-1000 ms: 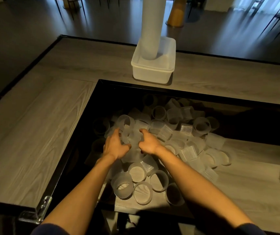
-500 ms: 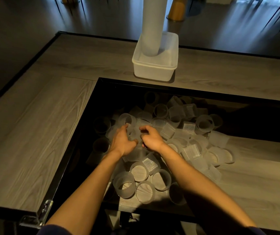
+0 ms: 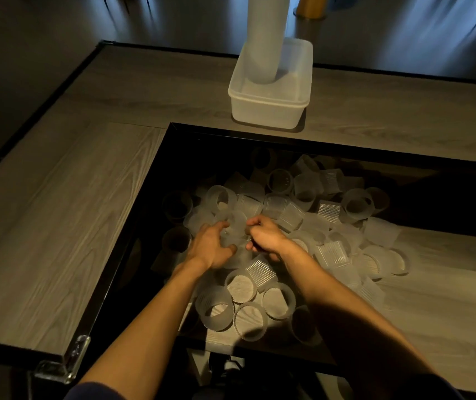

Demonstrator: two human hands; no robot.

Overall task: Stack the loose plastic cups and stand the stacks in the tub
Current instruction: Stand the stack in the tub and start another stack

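Observation:
A heap of loose frosted plastic cups (image 3: 303,215) lies on the dark glass panel set into the table. My left hand (image 3: 212,246) and my right hand (image 3: 265,236) are side by side in the heap's left part, fingers curled around cups (image 3: 235,239) between them. Which cup each hand grips is hard to tell in the dim light. Beyond the panel stands the white plastic tub (image 3: 265,109), holding one tall stack of cups (image 3: 265,39) upright in its left half.
The grey wooden table (image 3: 57,226) wraps around the glass panel (image 3: 150,226) on the left and far side. A clear corner guard (image 3: 66,362) sits on the near left corner. A yellow object (image 3: 311,7) stands on the floor behind the tub.
Both hands drew slightly closer together and curled tighter around the cups between them. The camera tilted a little; the heap and tub stayed put.

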